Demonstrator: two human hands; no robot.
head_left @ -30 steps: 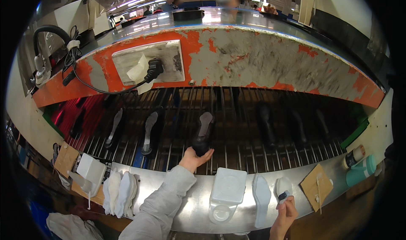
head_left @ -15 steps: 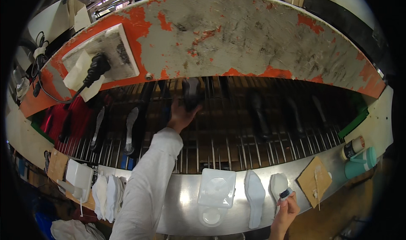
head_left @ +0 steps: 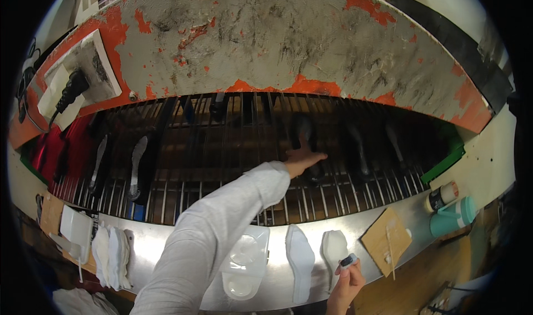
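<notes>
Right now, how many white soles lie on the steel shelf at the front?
2 lie flat in the open: one long sole beside the clear tray, one shorter sole right of it. A white stack at left may hold more.

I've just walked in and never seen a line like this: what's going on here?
A person is working at a rack of metal bars under a worn orange and grey hood. Their left hand reaches out over the bars and rests on a dark shoe sole lying there. Their right hand stays near the steel counter, fingers pinching a small dark object beside two white soles. More soles lie on the bars at the left.
</notes>
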